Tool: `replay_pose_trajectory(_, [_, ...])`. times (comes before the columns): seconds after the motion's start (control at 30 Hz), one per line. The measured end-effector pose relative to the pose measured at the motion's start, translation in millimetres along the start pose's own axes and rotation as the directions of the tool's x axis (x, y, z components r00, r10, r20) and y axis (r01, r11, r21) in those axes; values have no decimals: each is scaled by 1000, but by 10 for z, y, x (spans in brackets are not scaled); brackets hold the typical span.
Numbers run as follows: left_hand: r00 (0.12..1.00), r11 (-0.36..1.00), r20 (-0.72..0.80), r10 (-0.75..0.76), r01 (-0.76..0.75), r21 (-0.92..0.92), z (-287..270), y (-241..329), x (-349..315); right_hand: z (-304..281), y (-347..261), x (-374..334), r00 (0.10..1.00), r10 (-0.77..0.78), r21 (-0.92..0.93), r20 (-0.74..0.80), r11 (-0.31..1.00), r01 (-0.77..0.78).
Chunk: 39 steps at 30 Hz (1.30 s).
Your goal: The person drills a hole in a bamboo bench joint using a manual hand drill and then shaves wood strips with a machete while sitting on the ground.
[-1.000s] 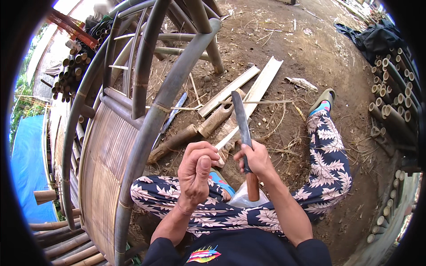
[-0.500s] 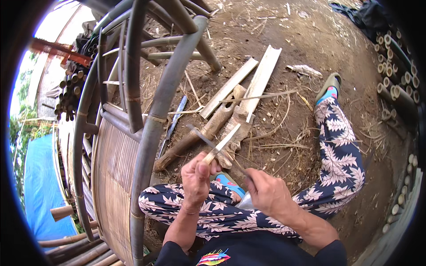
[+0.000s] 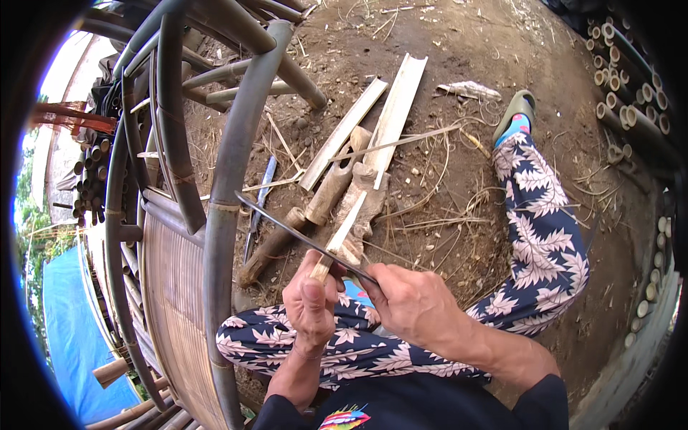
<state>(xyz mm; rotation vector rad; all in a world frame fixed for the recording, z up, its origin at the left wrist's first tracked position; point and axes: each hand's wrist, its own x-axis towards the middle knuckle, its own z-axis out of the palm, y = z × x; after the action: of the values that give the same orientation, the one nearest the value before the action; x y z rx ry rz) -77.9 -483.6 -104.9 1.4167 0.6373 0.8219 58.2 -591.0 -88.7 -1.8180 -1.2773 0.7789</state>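
Observation:
My left hand (image 3: 309, 297) is closed round the near end of a pale split bamboo strip (image 3: 350, 217), thumb pressed along it. The strip points away from me, over a rough wood block (image 3: 369, 188) on the ground. My right hand (image 3: 423, 309) grips a knife (image 3: 287, 228), its handle mostly hidden in the fist. The long dark blade lies across the strip just beyond my left fingers, its tip out to the far left. Whether the edge has bitten into the strip I cannot tell.
A bamboo chair (image 3: 244, 129) stands close on my left. Split bamboo halves (image 3: 401, 100), a bamboo log (image 3: 269, 247) and a blue-handled blade (image 3: 266, 179) lie ahead on the dirt. Cut poles (image 3: 638, 115) are stacked at right; a blue tarp (image 3: 79, 322) is at far left.
The knife has slid left across the strip, and more of its blade now extends past it. My right hand has come nearer the left. The whole view has shifted slightly.

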Motion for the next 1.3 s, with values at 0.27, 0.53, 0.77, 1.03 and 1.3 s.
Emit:
replay_pose_trajectory(0.27, [999,999,-37,-12,13,32,-120,70,125,46,-5,250,1000,14,-36,25,999,-13])
replay_pose_trajectory(0.53, [1000,995,-5,13,-12,96,-217,106,166,211,63,309,1000,19,12,22,1000,-20])
replay_pose_trajectory(0.77, [999,992,23,46,-49,115,-211,107,303,402,511,528,999,36,-66,41,997,-34])
replay_pose_trajectory(1.03, [999,987,5,-31,30,155,-289,174,384,624,909,721,997,71,-148,-21,986,-73])
replay_pose_trajectory(1.3, [999,971,-18,-48,51,233,-293,220,504,831,1131,824,975,219,-189,50,960,-206])
